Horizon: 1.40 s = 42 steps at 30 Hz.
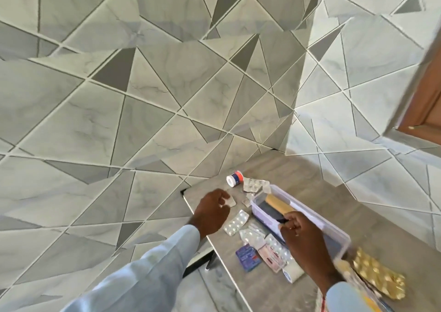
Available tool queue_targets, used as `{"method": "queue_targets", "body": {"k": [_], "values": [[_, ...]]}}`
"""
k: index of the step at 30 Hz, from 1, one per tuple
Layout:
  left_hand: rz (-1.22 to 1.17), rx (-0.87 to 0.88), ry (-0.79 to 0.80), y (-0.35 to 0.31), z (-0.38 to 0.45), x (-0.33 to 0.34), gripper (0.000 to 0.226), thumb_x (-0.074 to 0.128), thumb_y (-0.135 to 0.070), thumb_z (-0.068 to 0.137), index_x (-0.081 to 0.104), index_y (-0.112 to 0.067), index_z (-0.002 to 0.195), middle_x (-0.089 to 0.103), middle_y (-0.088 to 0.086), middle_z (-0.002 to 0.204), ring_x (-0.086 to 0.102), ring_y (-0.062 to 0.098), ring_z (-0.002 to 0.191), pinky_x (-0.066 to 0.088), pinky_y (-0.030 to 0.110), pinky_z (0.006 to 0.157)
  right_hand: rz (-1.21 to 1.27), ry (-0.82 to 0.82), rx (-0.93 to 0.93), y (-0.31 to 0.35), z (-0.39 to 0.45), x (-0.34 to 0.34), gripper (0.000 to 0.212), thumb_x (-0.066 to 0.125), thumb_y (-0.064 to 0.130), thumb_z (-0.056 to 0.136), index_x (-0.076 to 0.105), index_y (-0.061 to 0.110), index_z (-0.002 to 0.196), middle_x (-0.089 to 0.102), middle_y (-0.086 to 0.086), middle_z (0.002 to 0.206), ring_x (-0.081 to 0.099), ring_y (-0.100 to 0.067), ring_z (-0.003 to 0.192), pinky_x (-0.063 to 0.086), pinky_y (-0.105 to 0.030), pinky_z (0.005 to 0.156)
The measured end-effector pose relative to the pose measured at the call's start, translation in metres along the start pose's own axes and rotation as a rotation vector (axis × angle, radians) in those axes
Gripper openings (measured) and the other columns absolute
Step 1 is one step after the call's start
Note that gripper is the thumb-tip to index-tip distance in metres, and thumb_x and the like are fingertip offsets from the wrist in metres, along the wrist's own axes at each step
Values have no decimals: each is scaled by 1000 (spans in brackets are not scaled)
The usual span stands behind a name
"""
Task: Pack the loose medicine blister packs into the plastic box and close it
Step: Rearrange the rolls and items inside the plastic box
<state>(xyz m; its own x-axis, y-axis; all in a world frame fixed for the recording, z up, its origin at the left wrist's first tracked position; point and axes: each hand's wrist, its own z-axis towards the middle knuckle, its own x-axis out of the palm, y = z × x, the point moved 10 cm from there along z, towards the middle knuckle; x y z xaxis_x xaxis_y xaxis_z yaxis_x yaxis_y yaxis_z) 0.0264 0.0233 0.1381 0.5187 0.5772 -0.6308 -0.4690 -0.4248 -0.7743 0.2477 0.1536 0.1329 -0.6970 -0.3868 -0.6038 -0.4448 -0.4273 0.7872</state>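
- Grey-and-white geometric floor tiles fill most of the view; a small grey table (274,285) sits low in frame, near a tiled wall corner and a brown door frame (427,92).
- Clear plastic box (343,234) lies open on the table, already holding a dark pack and a tan one. Lid not clearly made out.
- Left hand (212,212) is curled, fingertips pinching a small silver blister scrap (229,202) just above the table.
- Right hand (303,237) hovers at the box's near side, fingers bent around something dark; what exactly, cannot tell.
- Loose packs well short of packed: a white-pill strip (236,223) beside the left hand, a silver heap (265,242) with a blue packet (247,257) under the right, more silver strips (254,184) by a small white bottle (234,178), gold blisters (379,276) at right.
- Judgement: mid-packing, early to midway. Next move calls for carrying the pinched scrap across to the box and releasing it inside, then gathering the heap.
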Motion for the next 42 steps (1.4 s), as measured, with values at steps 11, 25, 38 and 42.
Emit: {"method": "queue_targets", "body": {"k": [11,25,38,42], "values": [[69,28,273,59,127,71,23,67,-17,79,55,-35,89,59,-6,88,54,11,78,38,16,73,-73,62,176,-43,71,62,22,71,24,82,57,27,99,65,10,92,65,-11,88,53,-29,82],[677,566,582,73,298,145,68,57,-18,82,33,-31,144,36,-4,150,39,25,133,37,39,103,-185,-80,557,-58,148,128,24,64,28,85,57,26,108,57,10,96,52,-7,86,34,-19,71],[840,714,703,64,304,172,64,60,-29,81,37,-28,140,43,-2,136,43,27,121,38,40,95,-180,-367,732,-90,94,79,12,60,16,86,61,25,94,63,6,90,59,-14,85,47,-29,77],[521,775,698,-1,269,164,66,66,-38,73,43,-29,134,48,-4,131,45,25,117,38,39,95,-165,-525,711,-92,68,48,13,63,16,86,59,29,85,62,12,79,61,-10,77,47,-28,70]]}}
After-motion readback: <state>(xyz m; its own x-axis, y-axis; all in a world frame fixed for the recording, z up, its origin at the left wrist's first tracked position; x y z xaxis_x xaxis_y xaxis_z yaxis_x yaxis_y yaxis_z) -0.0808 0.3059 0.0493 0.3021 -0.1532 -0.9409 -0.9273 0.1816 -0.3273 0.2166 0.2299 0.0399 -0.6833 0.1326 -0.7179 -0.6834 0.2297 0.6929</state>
